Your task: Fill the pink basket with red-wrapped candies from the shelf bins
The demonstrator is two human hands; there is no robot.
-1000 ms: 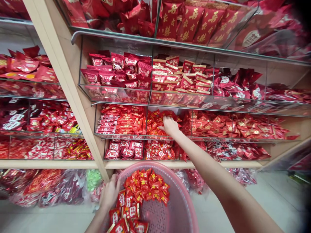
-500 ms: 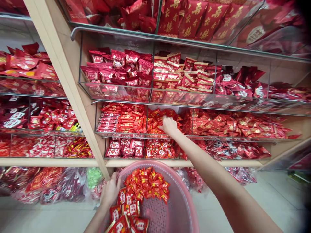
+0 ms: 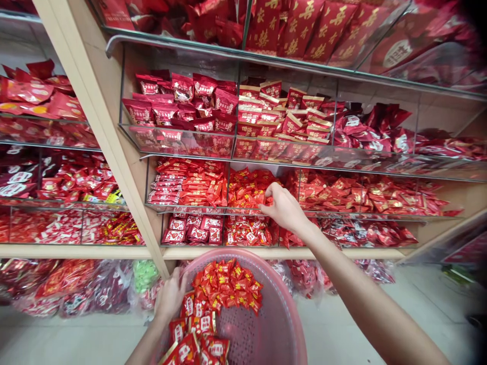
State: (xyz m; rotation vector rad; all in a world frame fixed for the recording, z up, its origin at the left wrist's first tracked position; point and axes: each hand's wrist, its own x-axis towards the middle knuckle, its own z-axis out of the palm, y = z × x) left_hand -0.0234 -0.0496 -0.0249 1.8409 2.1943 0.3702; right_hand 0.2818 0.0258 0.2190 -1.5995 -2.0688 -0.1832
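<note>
Small red packets [image 3: 245, 190] in the shelf compartment [image 3: 247, 210], your right hand [image 3: 283, 208] at its front.
Your right fingers curl inward; I cannot tell whether they grasp a packet. Lift them clear of the front edge. Below, your left hand [image 3: 171, 296] grips the rim of the pink basket [image 3: 283, 306]; hold firmly so the wrapped sweets [image 3: 227, 286] inside don't slide.

Pale, fairly even light fills the place, though I can't see the lamps. It glints along the glass edge [image 3: 266, 55] and shines lightly off the floor [image 3: 418, 309]. Shade gathers beneath the shelf, around the bags [image 3: 110, 289]. The sweets [image 3: 228, 286] in the basin [image 3: 281, 304] look reasonably clear; towards the right edge everything smears, and the upper corner there goes black.
</note>
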